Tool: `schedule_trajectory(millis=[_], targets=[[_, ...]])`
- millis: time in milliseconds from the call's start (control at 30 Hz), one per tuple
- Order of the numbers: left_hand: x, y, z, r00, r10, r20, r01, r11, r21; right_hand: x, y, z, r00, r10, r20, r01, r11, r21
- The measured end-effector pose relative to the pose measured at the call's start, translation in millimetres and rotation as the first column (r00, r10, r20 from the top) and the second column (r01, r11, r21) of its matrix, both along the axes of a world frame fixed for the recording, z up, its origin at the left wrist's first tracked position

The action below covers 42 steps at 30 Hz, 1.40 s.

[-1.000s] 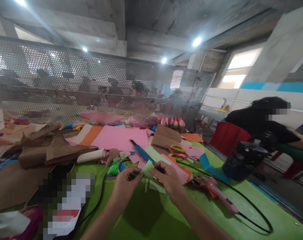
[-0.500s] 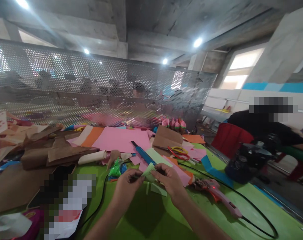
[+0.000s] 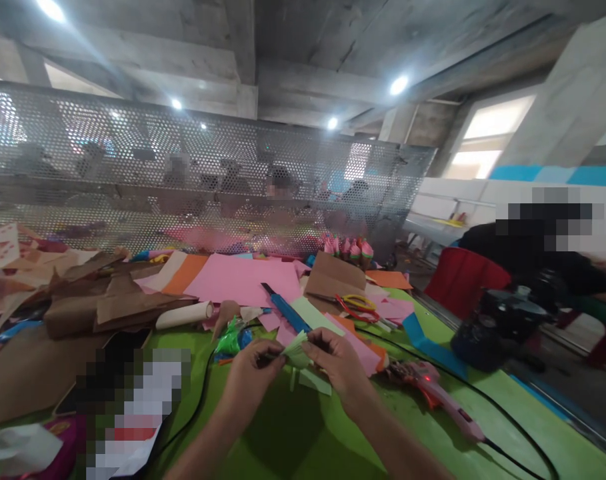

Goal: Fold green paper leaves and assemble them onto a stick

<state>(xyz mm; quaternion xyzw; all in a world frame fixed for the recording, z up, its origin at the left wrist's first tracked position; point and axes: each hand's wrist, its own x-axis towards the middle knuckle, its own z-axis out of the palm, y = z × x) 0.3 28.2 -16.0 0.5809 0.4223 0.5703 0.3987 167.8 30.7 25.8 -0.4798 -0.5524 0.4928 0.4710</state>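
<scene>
A small piece of pale green paper (image 3: 296,349), fringed or pleated along one side, is held up between both hands over the green table. My left hand (image 3: 257,363) pinches its left, narrower end. The right edge is gripped between the thumb and fingers of my right hand (image 3: 331,357). Just below lies a flat light green paper strip (image 3: 315,382) on the table. Behind the hands a blue utility knife (image 3: 285,308) rests with its blade end pointing away. To the right, a pink hot glue gun (image 3: 440,393) shows a lit red light.
Pink sheets (image 3: 243,277), brown paper (image 3: 133,300) and pliers (image 3: 357,305) cover the table's far side. A black cable (image 3: 525,427) loops at right. A phone (image 3: 107,367) lies left. A perforated metal screen (image 3: 183,173) stands behind. A person (image 3: 487,243) sits at right.
The hands hold nearly the same pose on the pale green paper, with only slight finger shifts. The view has moved a little, and the person at right has shifted slightly.
</scene>
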Motion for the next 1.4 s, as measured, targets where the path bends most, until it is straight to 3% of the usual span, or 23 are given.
schedule_trajectory(millis=[200,467,933,1233,1400], targets=[[-1.5,1.0,1.5,0.999,0.023,0.044,-0.02,0.997,-0.069,-1.7,-5.3,6.5,0.999,0.024,-0.036,-0.023,1.0,0.006],[-3.1,-1.7,7.4,0.995,0.032,0.098,-0.018,0.989,-0.149,-1.9,1.7,-4.0,1.0,0.012,0.011,-0.012,0.999,0.04],[1.7,-4.6,8.2,0.994,0.003,0.112,0.006,0.997,-0.081,1.1,2.4,-4.4,0.993,-0.041,0.109,0.027,0.992,0.126],[0.6,-2.8,7.6,0.995,0.043,0.093,-0.04,0.999,-0.035,-4.3,-1.3,-3.0,0.992,0.107,0.067,-0.114,0.985,0.126],[1.7,-2.5,5.7,0.994,0.069,0.086,-0.069,0.998,0.001,-5.0,-2.6,-3.3,0.994,0.107,0.029,-0.109,0.991,0.072]])
